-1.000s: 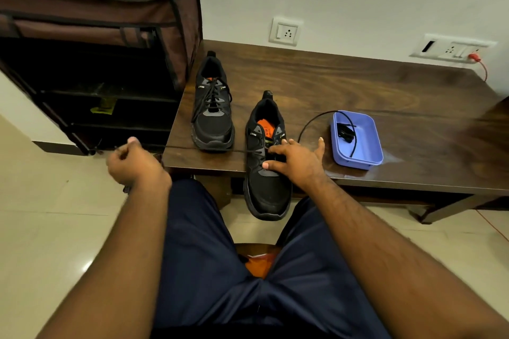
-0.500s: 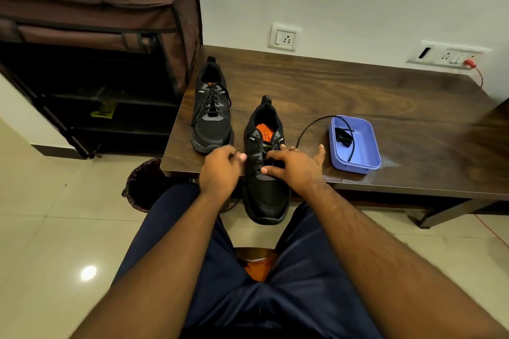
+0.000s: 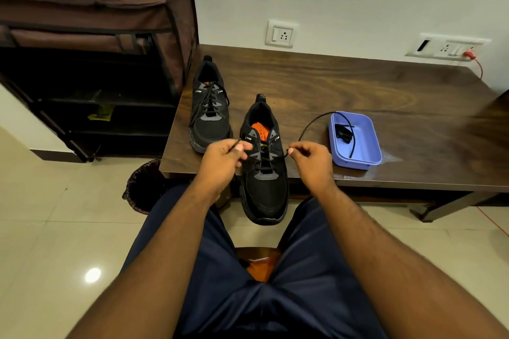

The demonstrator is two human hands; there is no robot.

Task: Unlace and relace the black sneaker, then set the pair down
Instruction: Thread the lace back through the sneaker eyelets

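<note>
The lower part of the brown fabric rack (image 3: 93,44) lies in deep shadow, so only a yellowish scrap (image 3: 101,113) shows on a shelf and what it is cannot be told; the rack's left side is cut off by the picture's edge. The small black object (image 3: 343,133) in the purple tray (image 3: 370,158) is too small to name, and the dark bin (image 3: 141,187) under the table (image 3: 358,91) is half hidden by the tabletop and the person's left knee. Both forearms run out of the bottom edge, and the orange seat (image 3: 260,264) shows only as a patch between the thighs
</note>
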